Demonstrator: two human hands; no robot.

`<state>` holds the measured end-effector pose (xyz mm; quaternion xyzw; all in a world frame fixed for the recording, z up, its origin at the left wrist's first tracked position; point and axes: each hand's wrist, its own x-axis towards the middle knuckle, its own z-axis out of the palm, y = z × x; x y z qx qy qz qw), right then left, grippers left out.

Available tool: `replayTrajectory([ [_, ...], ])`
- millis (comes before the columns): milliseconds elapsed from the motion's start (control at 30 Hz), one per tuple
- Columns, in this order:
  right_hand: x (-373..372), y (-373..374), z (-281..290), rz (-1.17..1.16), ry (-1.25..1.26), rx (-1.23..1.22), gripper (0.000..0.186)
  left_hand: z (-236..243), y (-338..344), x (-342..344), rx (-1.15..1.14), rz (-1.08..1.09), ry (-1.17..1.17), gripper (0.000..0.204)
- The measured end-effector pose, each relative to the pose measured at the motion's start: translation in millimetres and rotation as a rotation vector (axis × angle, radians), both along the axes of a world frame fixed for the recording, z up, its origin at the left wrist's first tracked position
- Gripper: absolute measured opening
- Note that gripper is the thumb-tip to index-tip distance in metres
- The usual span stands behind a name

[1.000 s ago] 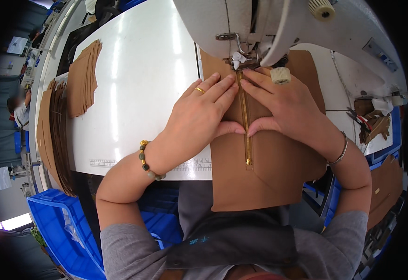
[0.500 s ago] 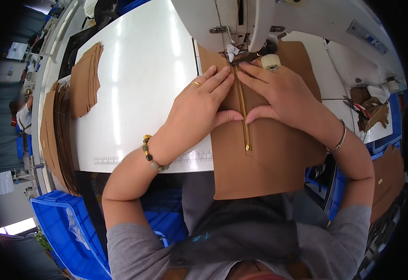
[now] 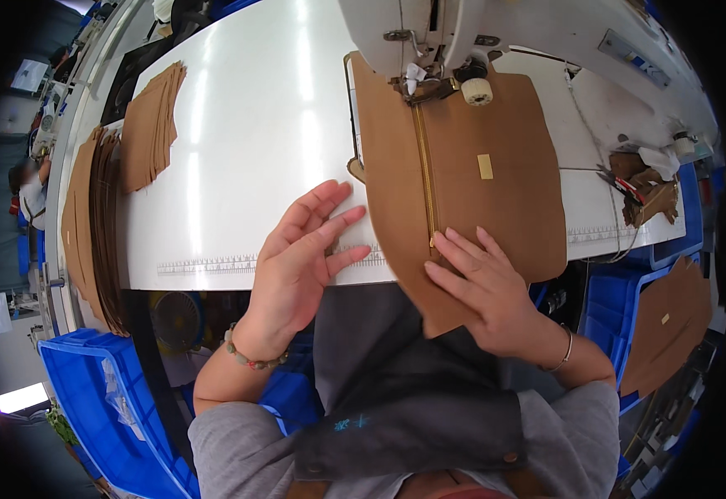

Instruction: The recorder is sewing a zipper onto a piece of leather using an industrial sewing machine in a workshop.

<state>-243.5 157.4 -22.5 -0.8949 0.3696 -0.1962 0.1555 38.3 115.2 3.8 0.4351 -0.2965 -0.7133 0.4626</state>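
A brown fabric panel (image 3: 496,208) lies under the presser foot (image 3: 421,91) of a white sewing machine (image 3: 529,29), its lower end drooping past the table's near edge. Down the panel runs a gold-toothed zipper (image 3: 426,175), its top end at the foot. To its right sits a small yellow patch (image 3: 486,166). My right hand (image 3: 496,295) rests on the panel by the zipper's lower end, fingers stretched out. Left of the panel, my left hand (image 3: 296,258) is open and apart from it, fingers spread over the table's ruler edge, with nothing in it.
Stacked brown pieces (image 3: 151,125) lie on the white table (image 3: 246,166) at the left, beside another thick stack (image 3: 93,233). Red-handled snips (image 3: 620,183) and scraps lie at the right. Blue bins (image 3: 105,407) stand below on both sides, the right one holding brown panels (image 3: 670,324).
Both hands have moved back from the presser foot toward me. My left hand has left the panel; the right one has slid down to the zipper's lower end. The panel's near end has shifted and bent.
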Motion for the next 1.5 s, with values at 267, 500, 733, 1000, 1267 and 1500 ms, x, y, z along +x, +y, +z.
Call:
replayTrajectory([
  [267,-15,-5,13,-0.011,-0.480,0.525,0.051,-16,3,-19,-1.265,-0.195,-1.119,0.029],
  [500,-14,-4,15,-0.027,-0.468,0.511,0.050,-27,1,-26,-1.527,-0.161,-1.293,0.039],
  [733,-26,-8,18,0.033,-0.362,0.508,0.046,-25,5,-36,-1.591,-0.236,-1.386,0.033],
  [1000,-149,-49,10,-0.520,-1.056,0.756,0.044,-26,23,-64,-1.535,-0.210,-1.663,0.017],
  [1267,-111,-3,5,-0.300,-0.367,0.388,0.029,-33,26,-69,-1.513,-0.173,-1.677,0.020],
  [1500,-72,-29,9,-0.250,-0.234,0.257,0.027,-28,27,-64,-1.456,-0.261,-1.635,0.025],
])
